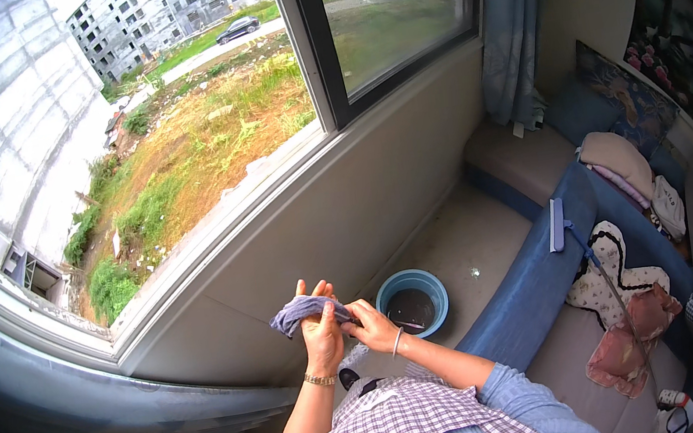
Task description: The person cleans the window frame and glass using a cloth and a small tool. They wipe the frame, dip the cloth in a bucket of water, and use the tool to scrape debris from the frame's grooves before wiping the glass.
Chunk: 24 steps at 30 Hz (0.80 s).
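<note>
A crumpled purple-grey cloth (300, 309) lies across the palm of my left hand (323, 344), with the thumb over it and the fingertips pointing up. My right hand (370, 327) pinches the cloth's right end between thumb and fingers. Both hands are close together in front of my checked apron (400, 411), below the window sill. Just beyond my right hand, on the floor, stands a round blue plastic basin (443, 299). It contains dark water, and a thin light-coloured object shows in it.
The sliding window's left side (314, 55) is open to the outdoors. At right, a blue sofa (507, 320) holds a squeegee (557, 225) with a long pole, cushions (618, 351) and folded bedding (617, 155). A blue curtain (506, 28) hangs in the far corner.
</note>
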{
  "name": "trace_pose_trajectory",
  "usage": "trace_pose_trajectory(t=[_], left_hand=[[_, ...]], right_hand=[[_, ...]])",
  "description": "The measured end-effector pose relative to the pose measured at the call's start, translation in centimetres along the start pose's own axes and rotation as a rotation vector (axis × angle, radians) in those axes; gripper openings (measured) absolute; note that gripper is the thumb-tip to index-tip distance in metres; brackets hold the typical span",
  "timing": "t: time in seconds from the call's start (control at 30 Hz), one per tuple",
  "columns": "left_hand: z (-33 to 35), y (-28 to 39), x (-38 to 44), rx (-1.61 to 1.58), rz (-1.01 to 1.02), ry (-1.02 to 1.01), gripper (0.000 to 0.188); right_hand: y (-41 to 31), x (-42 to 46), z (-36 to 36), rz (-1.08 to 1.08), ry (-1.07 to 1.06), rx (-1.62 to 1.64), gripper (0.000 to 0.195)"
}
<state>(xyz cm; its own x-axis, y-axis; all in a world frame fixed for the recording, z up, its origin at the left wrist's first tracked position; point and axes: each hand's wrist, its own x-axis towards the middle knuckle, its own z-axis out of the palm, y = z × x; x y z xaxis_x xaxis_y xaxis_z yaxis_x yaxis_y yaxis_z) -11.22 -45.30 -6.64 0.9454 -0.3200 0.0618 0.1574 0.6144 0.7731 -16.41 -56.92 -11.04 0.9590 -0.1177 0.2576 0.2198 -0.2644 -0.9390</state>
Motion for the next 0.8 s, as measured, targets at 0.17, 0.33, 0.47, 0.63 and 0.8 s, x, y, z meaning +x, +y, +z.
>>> trace_pose_trajectory(t=[0.17,0.33,0.47,0.63,0.8], left_hand=[[0.0,-0.5,0.2,0.343,-0.042,-0.085,0.074],[-0.2,-1.9,-1.0,0.695,-0.379,-0.271,0.028],[-0.1,-1.8,1.0,0.645,-0.32,-0.191,0.024],[1.8,0.9,1.7,0.259,-0.344,-0.121,0.028],[4.7,4.9,2.2,0.16,-0.181,-0.289,0.02]], right_hand=[[-0.8,0.8,-2.2,0.048,0.15,0.047,0.027],[-3.4,3.0,-5.2,0.18,0.082,-0.173,0.035],[-0.6,3.7,-6.7,0.199,0.138,-0.178,0.048],[-3.7,4.9,-9.3,0.158,0.105,-0.069,0.047],[-9.8,4.7,-12.7,0.017,0.01,0.305,0.039]])
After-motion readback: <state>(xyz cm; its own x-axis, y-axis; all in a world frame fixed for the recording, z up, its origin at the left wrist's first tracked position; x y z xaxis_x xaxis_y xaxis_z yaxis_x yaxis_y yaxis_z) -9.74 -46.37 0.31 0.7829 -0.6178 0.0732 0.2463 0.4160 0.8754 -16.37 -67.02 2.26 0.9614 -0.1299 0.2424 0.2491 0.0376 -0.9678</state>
